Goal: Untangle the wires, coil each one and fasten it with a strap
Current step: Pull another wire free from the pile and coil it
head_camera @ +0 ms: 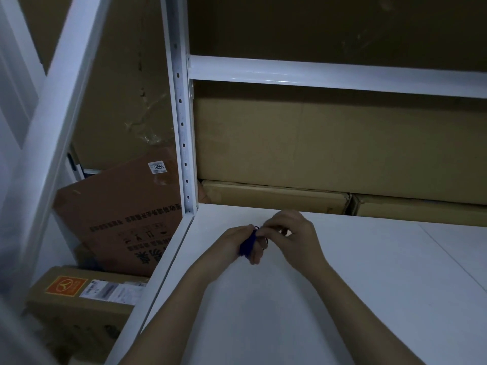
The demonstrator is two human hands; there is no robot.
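— What are the hands doing?
— Both meet over the white shelf (342,272). The left hand (234,243) grips a small dark blue bundle (247,246), seemingly a coiled wire; the right hand (290,233) pinches at its top, fingers (266,227) curled.
— Is a strap on it?
— Too dim and small to tell.
— Around them?
— A white perforated upright (181,114) and crossbeam (329,75), cardboard boxes (316,143) behind, and a leaning brown carton (123,214) labelled 3055 at left.
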